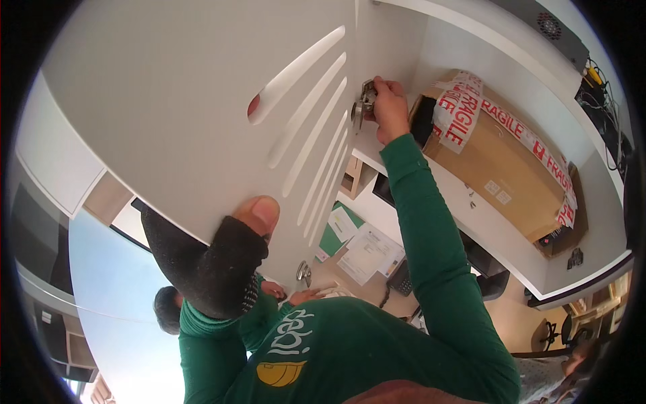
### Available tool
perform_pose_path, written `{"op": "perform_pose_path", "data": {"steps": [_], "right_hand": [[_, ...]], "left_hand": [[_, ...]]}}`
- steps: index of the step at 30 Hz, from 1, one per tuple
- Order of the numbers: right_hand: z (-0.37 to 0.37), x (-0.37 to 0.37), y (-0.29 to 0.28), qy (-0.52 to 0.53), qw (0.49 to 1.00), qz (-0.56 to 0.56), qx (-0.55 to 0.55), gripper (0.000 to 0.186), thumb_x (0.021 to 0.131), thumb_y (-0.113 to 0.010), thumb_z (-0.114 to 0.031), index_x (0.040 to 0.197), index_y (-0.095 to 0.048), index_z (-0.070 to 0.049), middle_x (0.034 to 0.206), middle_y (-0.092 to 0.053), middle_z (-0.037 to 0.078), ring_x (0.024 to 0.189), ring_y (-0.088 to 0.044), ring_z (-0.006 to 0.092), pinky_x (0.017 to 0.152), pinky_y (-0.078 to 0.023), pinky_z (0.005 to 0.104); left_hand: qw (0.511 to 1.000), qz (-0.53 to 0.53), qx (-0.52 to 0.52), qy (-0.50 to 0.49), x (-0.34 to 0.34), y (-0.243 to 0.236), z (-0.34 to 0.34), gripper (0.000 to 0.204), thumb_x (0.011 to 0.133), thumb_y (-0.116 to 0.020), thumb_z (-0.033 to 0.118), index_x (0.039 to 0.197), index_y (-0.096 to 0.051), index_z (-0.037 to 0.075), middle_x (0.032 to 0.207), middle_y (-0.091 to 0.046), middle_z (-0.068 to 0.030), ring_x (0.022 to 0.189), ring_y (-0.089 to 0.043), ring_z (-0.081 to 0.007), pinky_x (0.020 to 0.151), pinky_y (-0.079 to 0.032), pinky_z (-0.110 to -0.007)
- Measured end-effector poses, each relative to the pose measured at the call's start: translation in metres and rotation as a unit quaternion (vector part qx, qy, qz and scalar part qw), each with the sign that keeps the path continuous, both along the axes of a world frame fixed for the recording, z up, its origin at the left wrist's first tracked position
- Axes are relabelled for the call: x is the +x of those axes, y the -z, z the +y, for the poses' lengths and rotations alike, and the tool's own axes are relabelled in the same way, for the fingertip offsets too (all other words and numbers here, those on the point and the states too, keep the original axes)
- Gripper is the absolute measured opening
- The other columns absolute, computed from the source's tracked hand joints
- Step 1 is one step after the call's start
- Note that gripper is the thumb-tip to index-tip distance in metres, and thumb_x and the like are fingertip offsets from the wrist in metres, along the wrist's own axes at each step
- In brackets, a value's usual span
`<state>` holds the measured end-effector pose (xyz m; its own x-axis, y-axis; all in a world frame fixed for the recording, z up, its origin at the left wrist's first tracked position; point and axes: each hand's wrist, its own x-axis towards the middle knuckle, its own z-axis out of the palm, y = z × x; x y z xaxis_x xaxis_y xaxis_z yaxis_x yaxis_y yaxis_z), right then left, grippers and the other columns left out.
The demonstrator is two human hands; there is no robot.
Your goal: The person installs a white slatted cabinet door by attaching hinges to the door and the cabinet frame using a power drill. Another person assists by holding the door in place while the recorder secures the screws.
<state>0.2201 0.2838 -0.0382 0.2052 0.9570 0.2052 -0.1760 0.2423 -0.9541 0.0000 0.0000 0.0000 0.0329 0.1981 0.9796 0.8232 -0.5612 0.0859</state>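
Note:
A white slotted cabinet door [168,81] fills the upper left. My left hand [239,252], in a black fingerless wrap, grips its lower edge with the thumb on this face; its other fingers are mostly hidden behind, and some skin shows through the top slot. My right hand [390,111] is closed around a metal hinge [367,97] where the door meets the cabinet's side. Another hinge [303,273] sits lower on the door. Inside the cabinet [431,27] lies a taped cardboard box [498,182], with small loose screws [471,202] beside it on the shelf.
Below are a desk [323,276] with papers [370,249] and a desk phone [400,279]. A co-worker [168,310] is at lower left, hands near the desk. Cables [605,108] hang at upper right; an office chair [558,330] stands at lower right.

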Motion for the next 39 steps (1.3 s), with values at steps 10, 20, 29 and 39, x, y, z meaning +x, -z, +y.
{"op": "perform_pose_path", "data": {"steps": [10, 20, 29, 39], "right_hand": [[0.007, 0.007, 0.011, 0.006, 0.999, 0.041, 0.005, 0.033, 0.097, -0.058, -0.034, 0.113, -0.060, -0.005, 0.089, -0.060, 0.007, 0.064, -0.055, 0.0182, 0.048, -0.042, 0.0351], [0.004, 0.002, 0.009, -0.014, 0.998, 0.055, -0.002, 0.035, 0.099, -0.056, -0.035, 0.110, -0.057, -0.002, 0.074, -0.051, 0.005, 0.053, -0.046, 0.0162, 0.046, -0.038, 0.0335], [0.006, 0.002, 0.014, 0.004, 0.998, 0.055, 0.017, 0.036, 0.100, -0.056, -0.036, 0.109, -0.057, -0.001, 0.071, -0.051, 0.004, 0.051, -0.046, 0.0153, 0.045, -0.038, 0.0329], [0.003, -0.001, 0.013, -0.001, 0.998, 0.042, 0.042, 0.034, 0.100, -0.058, -0.035, 0.106, -0.056, -0.002, 0.073, -0.052, 0.004, 0.050, -0.046, 0.0135, 0.044, -0.036, 0.0311]], "left_hand": [[0.893, -0.365, -0.171, 0.198, 0.029, -0.021, -0.005, 0.054, 0.067, -0.074, 0.010, 0.117, -0.060, -0.006, 0.105, -0.063, -0.0139, 0.090, -0.062, -0.0244, 0.080, -0.051, -0.036], [0.993, 0.050, 0.002, -0.111, -0.008, 0.002, -0.001, 0.033, 0.102, -0.057, 0.031, 0.101, -0.068, 0.000, 0.092, -0.070, -0.0154, 0.078, -0.072, -0.0254, 0.068, -0.061, -0.039], [0.997, 0.020, -0.001, -0.069, -0.016, 0.011, 0.004, 0.027, 0.095, -0.068, 0.026, 0.113, -0.067, 0.006, 0.098, -0.069, -0.0163, 0.084, -0.071, -0.0288, 0.071, -0.061, -0.041], [0.998, -0.038, -0.021, -0.046, -0.032, 0.026, 0.006, 0.023, 0.093, -0.071, 0.021, 0.116, -0.068, 0.015, 0.109, -0.067, -0.0171, 0.091, -0.071, -0.0319, 0.072, -0.063, -0.045]]}}
